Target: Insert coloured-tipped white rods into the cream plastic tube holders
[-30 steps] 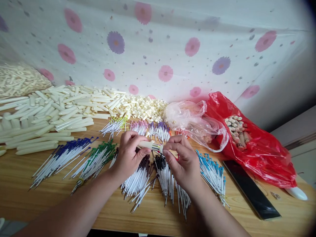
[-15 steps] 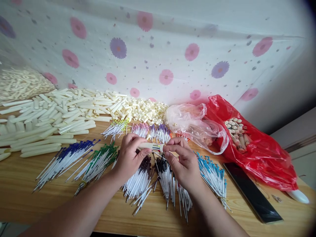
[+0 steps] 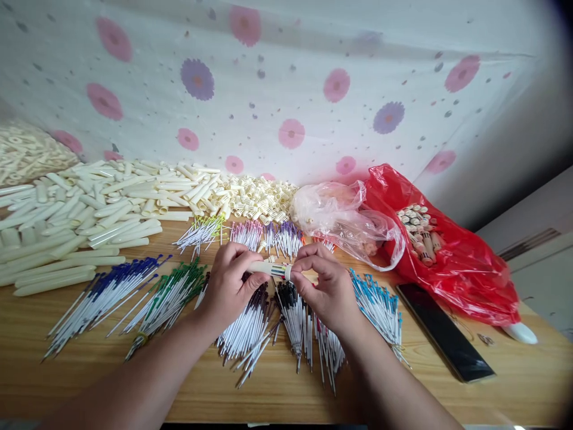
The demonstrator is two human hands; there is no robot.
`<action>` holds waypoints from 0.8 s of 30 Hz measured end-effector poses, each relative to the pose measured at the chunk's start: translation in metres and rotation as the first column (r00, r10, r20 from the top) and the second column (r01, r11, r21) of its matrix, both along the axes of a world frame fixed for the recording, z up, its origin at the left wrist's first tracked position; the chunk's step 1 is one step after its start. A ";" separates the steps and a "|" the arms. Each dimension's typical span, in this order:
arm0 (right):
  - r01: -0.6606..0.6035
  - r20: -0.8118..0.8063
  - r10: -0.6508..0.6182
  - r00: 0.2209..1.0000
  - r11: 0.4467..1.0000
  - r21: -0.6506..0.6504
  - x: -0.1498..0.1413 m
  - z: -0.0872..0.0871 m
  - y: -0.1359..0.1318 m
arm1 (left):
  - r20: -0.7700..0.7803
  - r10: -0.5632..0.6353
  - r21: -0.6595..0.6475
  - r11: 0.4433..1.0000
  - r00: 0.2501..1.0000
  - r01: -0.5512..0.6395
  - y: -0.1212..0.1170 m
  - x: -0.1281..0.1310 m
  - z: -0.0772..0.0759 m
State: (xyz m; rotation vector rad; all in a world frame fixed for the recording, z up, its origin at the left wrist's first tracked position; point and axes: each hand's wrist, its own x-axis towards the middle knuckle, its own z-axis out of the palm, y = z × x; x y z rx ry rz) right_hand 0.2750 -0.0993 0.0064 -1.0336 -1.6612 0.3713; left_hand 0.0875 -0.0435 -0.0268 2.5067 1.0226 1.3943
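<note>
Between both hands lies a cream multicolour pen [image 3: 271, 269], held level above the table, with coloured sliders showing in its slots. My left hand [image 3: 233, 280] is closed around the barrel on one side. At the other end, the thumb and fingers of my right hand [image 3: 322, 286] pinch the pale end cap [image 3: 287, 272]. Below the hands lie bunches of white ink refills: dark brown-tipped refills [image 3: 250, 322], black-tipped refills [image 3: 290, 313] and, left of them, green-tipped refills [image 3: 172, 292]. Light-blue-tipped refills [image 3: 378, 307] sit right of my right hand.
Cream pen barrels [image 3: 107, 203] and short slotted tubes [image 3: 255, 197] are heaped along the back. Blue-tipped refills [image 3: 107, 292] lie left. To the right are a clear plastic bag [image 3: 344, 215], a red bag [image 3: 465, 275] holding pen parts, and a black phone [image 3: 443, 331].
The view has shifted slightly, so the table things appear a little further left. Both hands keep hold of the pen, with the right fingers now pinching closer at its end.
</note>
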 end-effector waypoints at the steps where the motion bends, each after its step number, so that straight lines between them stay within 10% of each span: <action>1: 0.010 -0.012 -0.010 1.000 1.000 0.008 -0.001 -0.001 0.001 | -0.013 0.018 0.026 1.000 1.000 -0.017 0.000 0.000 0.000; 18: -0.134 0.003 0.134 0.991 0.987 -0.084 0.010 -0.004 0.006 | -0.013 0.072 -0.072 0.995 0.997 -0.073 0.001 -0.002 0.001; 24: -0.072 0.075 0.074 0.994 0.997 -0.034 0.006 0.001 0.000 | 0.079 -0.101 -0.366 0.922 0.992 0.123 0.002 0.000 0.004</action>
